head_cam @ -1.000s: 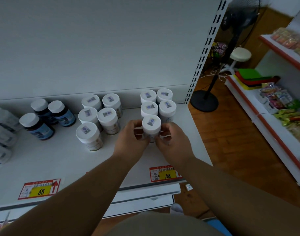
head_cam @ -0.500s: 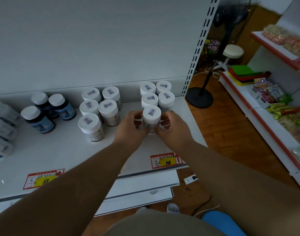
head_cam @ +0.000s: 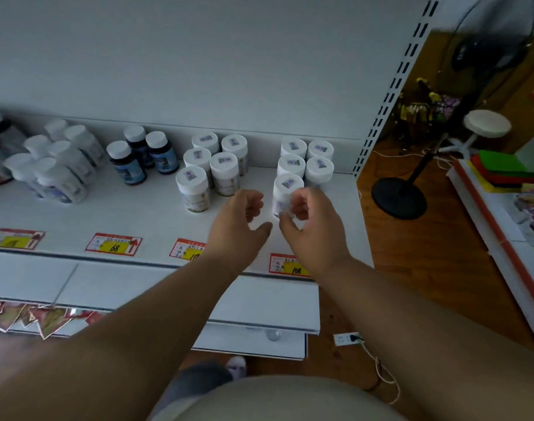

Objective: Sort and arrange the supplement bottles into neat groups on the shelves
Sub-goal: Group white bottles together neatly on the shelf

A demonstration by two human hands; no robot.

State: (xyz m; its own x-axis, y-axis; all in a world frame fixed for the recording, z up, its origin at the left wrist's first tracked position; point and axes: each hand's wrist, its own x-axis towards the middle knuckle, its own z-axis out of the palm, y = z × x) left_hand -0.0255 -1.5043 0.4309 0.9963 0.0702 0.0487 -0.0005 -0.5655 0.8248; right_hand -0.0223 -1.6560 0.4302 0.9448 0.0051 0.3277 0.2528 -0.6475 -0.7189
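Observation:
Several white-capped supplement bottles stand in a tight group at the right end of the white shelf [head_cam: 138, 214]. The front bottle [head_cam: 287, 185] of that group stands upright on the shelf. My left hand [head_cam: 240, 221] hovers just left of it, fingers loosely curled, holding nothing. My right hand [head_cam: 312, 223] is at the bottle's lower right, curled fingertips close to its label and covering part of it. A second white-capped group [head_cam: 212, 168] stands to the left, then three dark blue-label bottles [head_cam: 139, 158] and more white bottles [head_cam: 51, 165].
Red-and-yellow price tags [head_cam: 113, 247] line the shelf's front edge. A standing fan's base [head_cam: 398, 193], a white stool [head_cam: 486, 124] and a power strip [head_cam: 346, 339] are on the wooden floor to the right. Another stocked shelf [head_cam: 499, 235] runs along the far right.
Both hands were clasped around the front bottle; now the left hand has come off it and both have drawn back a little. The view has swung left, showing more of the shelf.

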